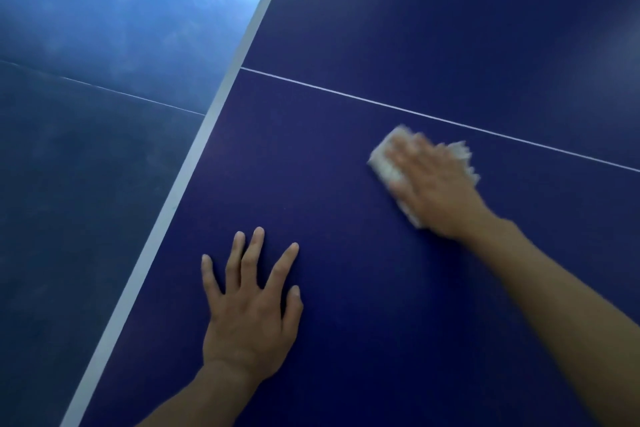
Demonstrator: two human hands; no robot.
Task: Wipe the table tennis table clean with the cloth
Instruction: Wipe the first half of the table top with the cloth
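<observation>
The dark blue table tennis table (pixel 398 28) fills the middle and right of the head view. A white cloth (pixel 384 163) lies flat on it, just below the thin white centre line (pixel 381 103). My right hand (pixel 433 184) presses flat on the cloth with straight fingers; hand and cloth are blurred by motion. My left hand (pixel 251 302) rests palm down on the bare table surface, fingers spread, holding nothing, to the lower left of the cloth.
The table's white edge stripe (pixel 194 166) runs diagonally from top centre to bottom left. Beyond it lies a glossy blue floor (pixel 86 114) with a bright reflection at the top left.
</observation>
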